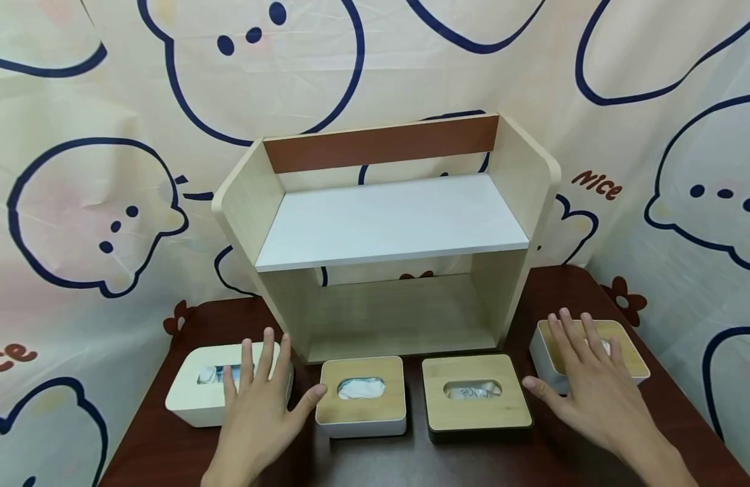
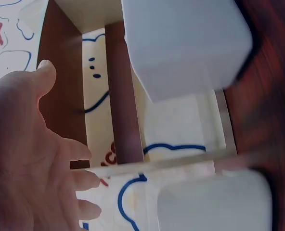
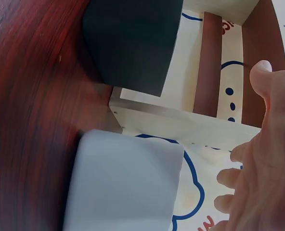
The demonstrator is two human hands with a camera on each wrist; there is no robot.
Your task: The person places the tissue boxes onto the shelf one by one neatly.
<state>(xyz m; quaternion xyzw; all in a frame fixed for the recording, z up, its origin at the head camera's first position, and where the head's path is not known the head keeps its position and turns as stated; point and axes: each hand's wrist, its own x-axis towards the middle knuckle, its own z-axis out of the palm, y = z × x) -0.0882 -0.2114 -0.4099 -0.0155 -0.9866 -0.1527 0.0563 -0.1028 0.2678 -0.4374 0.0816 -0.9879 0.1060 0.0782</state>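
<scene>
My left hand, fingers spread, hovers over the gap between a white tissue box and a wood-lidded white tissue box. Its palm and fingers show holding nothing in the left wrist view. On the right, my other hand is also spread, overlapping a second wood-lidded white tissue box. Left of its thumb sits a dark tissue box with a wooden lid. Tissue packs show through the oval lid openings. In the right wrist view the dark box stands beside a white box.
A small two-tier shelf with a white upper board and a brown back strip stands behind the boxes. The dark wood table ends against a curtain printed with cartoon bears at the back and sides.
</scene>
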